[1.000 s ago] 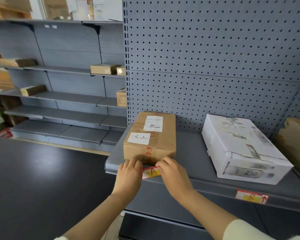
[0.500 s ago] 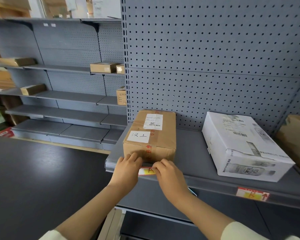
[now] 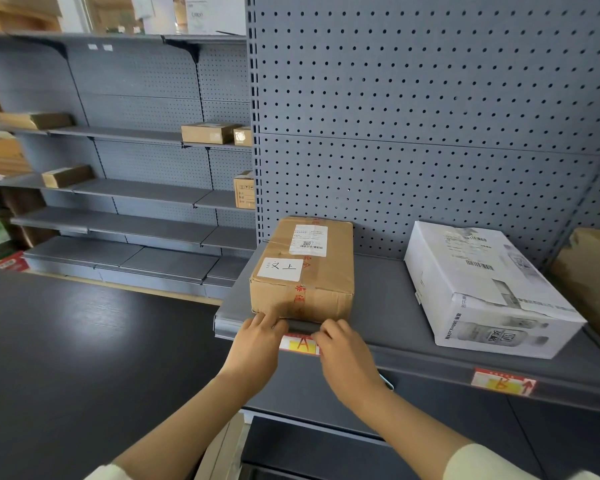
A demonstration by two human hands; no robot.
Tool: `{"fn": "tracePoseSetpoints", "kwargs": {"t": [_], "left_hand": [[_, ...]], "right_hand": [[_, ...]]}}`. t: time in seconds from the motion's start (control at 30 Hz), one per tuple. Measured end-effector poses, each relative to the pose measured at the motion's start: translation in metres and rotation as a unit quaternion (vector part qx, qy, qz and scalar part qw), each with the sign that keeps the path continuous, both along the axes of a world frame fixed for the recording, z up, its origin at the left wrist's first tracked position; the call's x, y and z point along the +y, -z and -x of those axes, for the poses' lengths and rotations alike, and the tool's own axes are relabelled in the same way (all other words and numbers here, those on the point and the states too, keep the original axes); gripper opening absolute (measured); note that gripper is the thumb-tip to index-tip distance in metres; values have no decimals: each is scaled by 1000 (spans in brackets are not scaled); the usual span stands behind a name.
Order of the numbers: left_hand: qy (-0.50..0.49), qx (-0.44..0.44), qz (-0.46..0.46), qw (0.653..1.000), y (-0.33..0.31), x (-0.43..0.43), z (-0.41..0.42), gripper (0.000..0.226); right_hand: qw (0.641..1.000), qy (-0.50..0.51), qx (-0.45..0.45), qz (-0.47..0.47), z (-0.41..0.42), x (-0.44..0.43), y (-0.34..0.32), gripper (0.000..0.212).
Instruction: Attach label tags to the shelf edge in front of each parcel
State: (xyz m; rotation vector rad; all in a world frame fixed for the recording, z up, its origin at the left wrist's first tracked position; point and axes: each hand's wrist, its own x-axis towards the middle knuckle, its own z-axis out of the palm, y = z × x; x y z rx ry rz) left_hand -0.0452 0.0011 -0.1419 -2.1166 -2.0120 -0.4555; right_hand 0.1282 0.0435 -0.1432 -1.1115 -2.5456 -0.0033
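Head view: both hands (left (image 3: 257,344), right (image 3: 343,358)) press label tag (image 3: 299,344) onto shelf edge (image 3: 413,362)

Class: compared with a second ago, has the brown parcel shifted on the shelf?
No. The brown parcel keeps its place near the shelf edge and beside the white parcel; only the camera moved.

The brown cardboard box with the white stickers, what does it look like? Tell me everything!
The brown cardboard box is a taped-up parcel lying flat on the grey metal shelf, its back end towards the pegboard wall. Its top has a printed barcode label and a white sticker with handwriting. Red-printed tape runs over it. The left hand has fingertips at its front bottom edge; whether they touch is unclear.
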Motion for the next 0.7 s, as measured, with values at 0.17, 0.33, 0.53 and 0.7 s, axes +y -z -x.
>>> {"fn": "tracePoseSetpoints", "kwargs": {"t": [0.17,0.33,0.53,0.7], "left_hand": [[7,15,-3,1000,5,-5,-4,37],[16,21,5,1000,10,-7,-5,42],[13,34,26,999,9,-10,-13,46],[20,33,6,999,-10,-12,-18,39]], "right_hand": [[1000,-5,-21,-11,-2,-6,0,27],[1000,4,-23,9,0,-9,1,28],[999,2,-43,20,1,-12,-6,32],[999,-5,-30,42,-12,-18,-10,46]]}}
